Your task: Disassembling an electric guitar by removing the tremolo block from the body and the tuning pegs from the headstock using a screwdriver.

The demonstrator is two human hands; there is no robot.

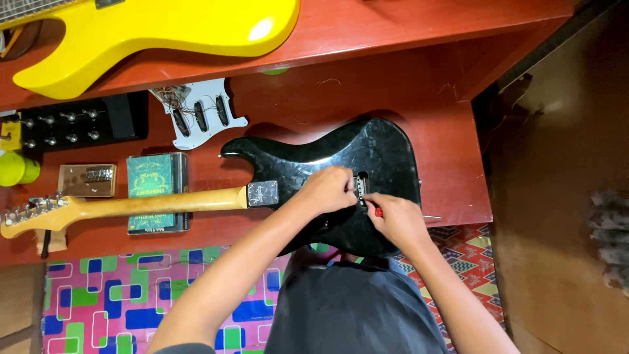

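A black electric guitar body [373,154] lies back side up on a red wooden table [452,151], its pale neck [151,205] running left to the headstock [29,216]. My left hand [327,189] rests on the body beside the open rear cavity [361,185], fingers curled at its edge. My right hand [396,219] grips a red-handled screwdriver [379,212] at the cavity's lower edge; a thin metal shaft [431,217] sticks out to the right of this hand.
A yellow guitar body [164,33] lies on the upper shelf. On the table are a white pickguard with pickups [200,115], a black panel with knobs [72,124], a green box [156,190] and a brass plate [86,180]. A colourful mat [98,301] covers the floor.
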